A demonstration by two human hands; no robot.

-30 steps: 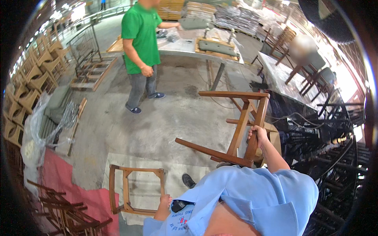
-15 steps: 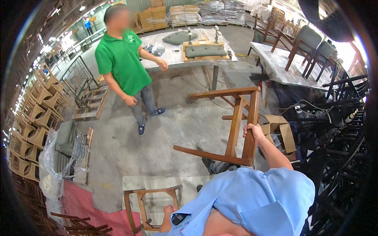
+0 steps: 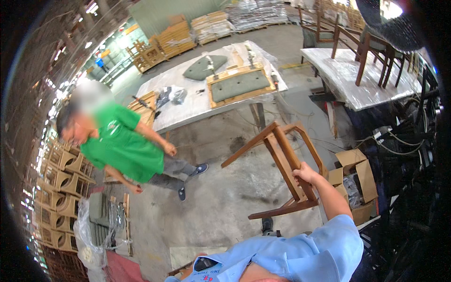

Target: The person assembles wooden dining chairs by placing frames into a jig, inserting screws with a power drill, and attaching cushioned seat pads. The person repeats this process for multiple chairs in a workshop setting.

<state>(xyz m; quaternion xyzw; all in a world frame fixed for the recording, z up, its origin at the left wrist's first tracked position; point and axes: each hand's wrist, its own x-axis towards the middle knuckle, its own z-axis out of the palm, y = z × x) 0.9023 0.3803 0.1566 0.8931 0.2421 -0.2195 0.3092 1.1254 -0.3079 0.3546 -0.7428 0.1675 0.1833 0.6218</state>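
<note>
One view only — a wide fisheye worn on the head, looking steeply down and forward across a workshop floor (image 3: 221, 202). The wearer's own blue shirt (image 3: 300, 256) fills the lower edge, very near the lens. Straight edges bow toward the dark round rim. The table (image 3: 188, 103) sits farther off toward the top, and stacked wooden frames (image 3: 58, 178) curve along the left — well away.
</note>
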